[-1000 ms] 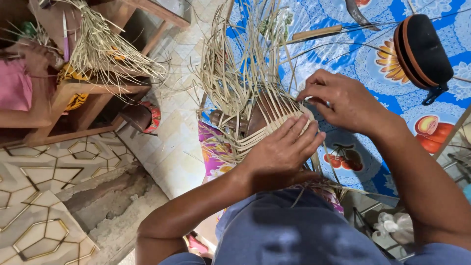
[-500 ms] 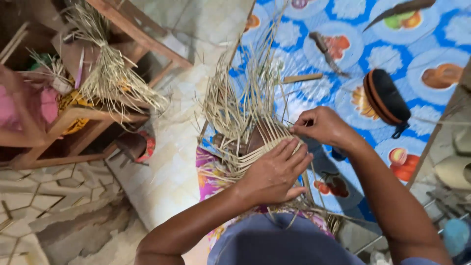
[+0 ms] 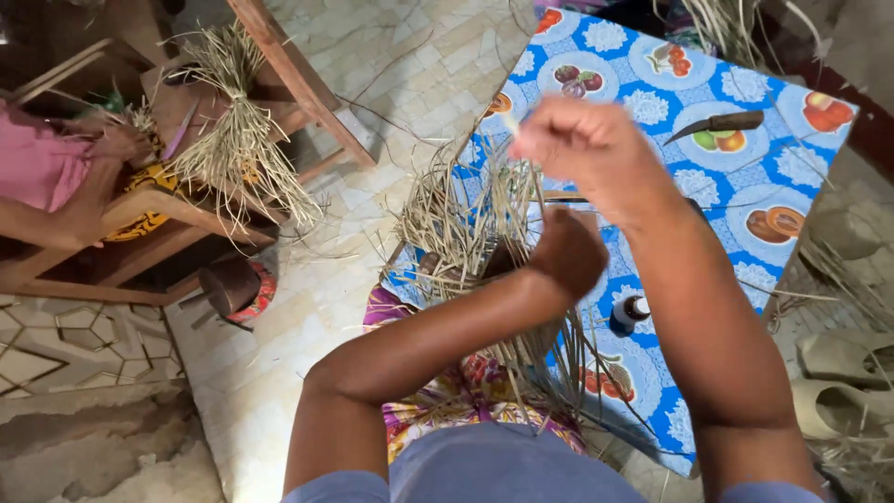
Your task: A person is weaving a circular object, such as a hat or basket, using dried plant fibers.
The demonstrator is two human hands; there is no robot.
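Hands Busy With a Straw Basket

Straw sticks up in all directions from a half-made woven basket (image 3: 466, 233) that sits in the person's lap, at the near edge of a blue cloth with fruit pictures (image 3: 670, 214). The left hand (image 3: 570, 251) is pressed down on the basket with the fingers curled. They look closed on the weave, but the back of the hand hides what they pinch, so I cannot tell for sure. The right hand (image 3: 582, 144) is lifted up above the basket. It is blurry. Its fingers are pinched shut on one thin pale straw strip (image 3: 510, 124), and the tip of the strip pokes out by the fingers.

On the blue cloth, well away from the hands, lies a knife with a dark curved blade (image 3: 717, 121). A small dark bottle with a white cap (image 3: 631, 310) stands on the cloth just beside the right arm.

On the left side, another person in a pink top (image 3: 37, 168) sits at a wooden bench (image 3: 186, 210). A bundle of loose straw (image 3: 233, 140) lies on that bench. Under it a small round wooden stool (image 3: 237, 289) rests on the tiled floor (image 3: 307, 307). Pale sandals (image 3: 843, 382) lie at the far right.
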